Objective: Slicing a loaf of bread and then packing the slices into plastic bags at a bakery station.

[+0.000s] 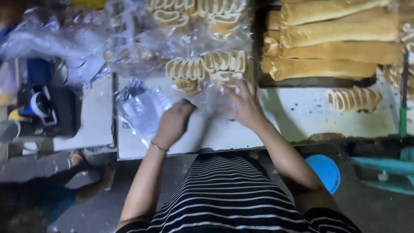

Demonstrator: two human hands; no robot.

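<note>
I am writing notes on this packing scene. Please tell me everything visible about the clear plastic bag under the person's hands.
The clear plastic bag is thin, glossy and crumpled, lying flat on the white table. Inside its far end sit golden pastries with white icing stripes. The left hand is closed on its near edge in a pinching grip, while the right hand lies spread on top of it. More bagged pastries lie just beyond it.
</note>
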